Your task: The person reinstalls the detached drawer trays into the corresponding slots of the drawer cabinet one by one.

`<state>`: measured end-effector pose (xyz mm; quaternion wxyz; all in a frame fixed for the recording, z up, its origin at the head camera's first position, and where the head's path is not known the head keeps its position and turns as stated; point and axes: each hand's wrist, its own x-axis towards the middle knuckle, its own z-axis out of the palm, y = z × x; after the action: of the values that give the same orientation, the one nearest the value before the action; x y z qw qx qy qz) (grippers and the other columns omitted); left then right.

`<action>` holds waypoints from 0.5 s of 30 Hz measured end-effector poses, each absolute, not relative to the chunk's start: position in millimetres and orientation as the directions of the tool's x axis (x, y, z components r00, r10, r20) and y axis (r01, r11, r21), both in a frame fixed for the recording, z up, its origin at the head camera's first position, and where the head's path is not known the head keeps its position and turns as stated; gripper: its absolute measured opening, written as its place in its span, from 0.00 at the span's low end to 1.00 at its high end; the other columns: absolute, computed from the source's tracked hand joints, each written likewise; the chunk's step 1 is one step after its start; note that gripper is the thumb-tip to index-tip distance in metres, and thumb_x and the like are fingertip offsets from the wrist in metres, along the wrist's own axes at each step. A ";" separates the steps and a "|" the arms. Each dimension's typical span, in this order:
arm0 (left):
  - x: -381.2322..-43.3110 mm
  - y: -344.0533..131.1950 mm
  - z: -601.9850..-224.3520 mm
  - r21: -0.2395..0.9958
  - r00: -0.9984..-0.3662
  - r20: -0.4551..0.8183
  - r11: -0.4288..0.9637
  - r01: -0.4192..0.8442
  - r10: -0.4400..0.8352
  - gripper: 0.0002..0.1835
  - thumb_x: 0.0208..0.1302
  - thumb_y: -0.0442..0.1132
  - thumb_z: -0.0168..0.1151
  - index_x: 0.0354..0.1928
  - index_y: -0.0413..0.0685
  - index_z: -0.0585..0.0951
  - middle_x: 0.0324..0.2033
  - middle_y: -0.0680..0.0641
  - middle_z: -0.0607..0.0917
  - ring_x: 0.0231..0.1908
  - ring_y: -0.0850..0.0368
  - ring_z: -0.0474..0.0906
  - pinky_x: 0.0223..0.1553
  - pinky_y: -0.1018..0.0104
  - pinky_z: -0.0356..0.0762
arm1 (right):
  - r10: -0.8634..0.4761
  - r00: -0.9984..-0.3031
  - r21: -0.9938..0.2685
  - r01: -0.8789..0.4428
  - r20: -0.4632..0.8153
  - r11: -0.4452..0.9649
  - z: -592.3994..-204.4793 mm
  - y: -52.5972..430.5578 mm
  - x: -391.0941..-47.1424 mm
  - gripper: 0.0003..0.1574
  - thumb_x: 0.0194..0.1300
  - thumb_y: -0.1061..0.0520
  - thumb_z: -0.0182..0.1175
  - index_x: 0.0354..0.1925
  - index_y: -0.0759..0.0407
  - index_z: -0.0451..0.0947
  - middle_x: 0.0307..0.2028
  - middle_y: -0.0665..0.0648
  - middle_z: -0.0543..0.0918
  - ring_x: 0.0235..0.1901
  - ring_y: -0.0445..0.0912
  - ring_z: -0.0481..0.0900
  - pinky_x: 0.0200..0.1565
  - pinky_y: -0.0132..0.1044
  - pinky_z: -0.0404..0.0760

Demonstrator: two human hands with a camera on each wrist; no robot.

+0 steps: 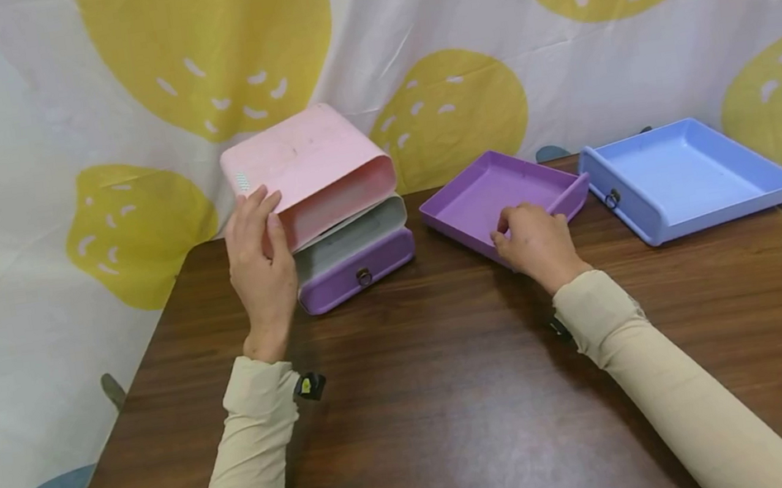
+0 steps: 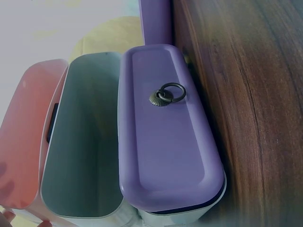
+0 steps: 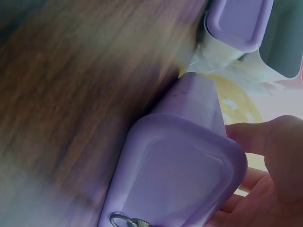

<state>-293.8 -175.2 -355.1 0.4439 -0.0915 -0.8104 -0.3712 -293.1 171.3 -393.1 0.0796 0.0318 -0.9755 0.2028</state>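
A small drawer cabinet stands at the left back of the table: a tilted pink casing [image 1: 307, 156] on top, an open grey compartment [image 1: 352, 237] below it, then a shut purple drawer [image 2: 165, 132] with a ring pull [image 2: 168, 94]. My left hand [image 1: 262, 266] rests against the pink casing's near left corner, fingers fairly straight. To the right, a loose purple drawer [image 1: 484, 189] lies on the table. My right hand [image 1: 539, 244] grips its near side wall; the right wrist view has the thumb [image 3: 248, 137] on the wall just behind the drawer's front.
A blue drawer [image 1: 703, 171] with a ring pull sits at the right back, close beside the loose purple one. The brown wooden table [image 1: 458, 401] extends toward me. Behind it hangs a white cloth [image 1: 389, 19] with yellow fruit prints.
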 end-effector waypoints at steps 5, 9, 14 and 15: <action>-293.6 -175.2 -355.2 0.518 -0.581 0.792 0.708 0.480 -0.186 0.16 0.76 0.47 0.49 0.57 0.62 0.83 0.63 0.59 0.80 0.73 0.57 0.64 0.76 0.62 0.60 | -0.043 -0.986 -0.396 -0.104 0.160 0.912 -391.9 168.4 -291.2 0.15 0.67 0.50 0.57 0.41 0.61 0.81 0.43 0.67 0.85 0.46 0.64 0.83 0.45 0.63 0.78; -293.2 -175.3 -355.1 0.517 -0.577 0.794 0.708 0.481 -0.189 0.16 0.76 0.47 0.50 0.57 0.62 0.83 0.63 0.59 0.80 0.73 0.56 0.64 0.76 0.62 0.60 | -0.055 -0.984 -0.428 -0.125 0.171 0.895 -390.9 163.9 -290.2 0.14 0.67 0.50 0.57 0.36 0.60 0.81 0.36 0.64 0.86 0.38 0.60 0.83 0.38 0.56 0.80; -293.4 -174.8 -355.0 0.513 -0.579 0.795 0.710 0.482 -0.181 0.16 0.76 0.47 0.49 0.57 0.62 0.82 0.63 0.59 0.80 0.73 0.56 0.64 0.76 0.62 0.60 | -0.091 -0.979 -0.464 -0.167 0.183 0.870 -388.2 157.3 -288.5 0.14 0.67 0.52 0.58 0.31 0.61 0.80 0.29 0.61 0.83 0.32 0.55 0.79 0.36 0.49 0.78; -293.4 -174.7 -355.0 0.514 -0.580 0.795 0.709 0.483 -0.180 0.16 0.76 0.47 0.49 0.58 0.62 0.82 0.63 0.59 0.80 0.73 0.56 0.64 0.76 0.62 0.60 | -0.101 -0.978 -0.470 -0.177 0.182 0.865 -387.2 155.8 -287.9 0.14 0.67 0.52 0.58 0.30 0.61 0.80 0.28 0.60 0.83 0.32 0.54 0.78 0.36 0.47 0.77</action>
<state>-293.4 -174.7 -355.0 0.4487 -0.0936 -0.8082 -0.3697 -287.9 155.8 -387.2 0.0761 0.0720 -0.9627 0.2496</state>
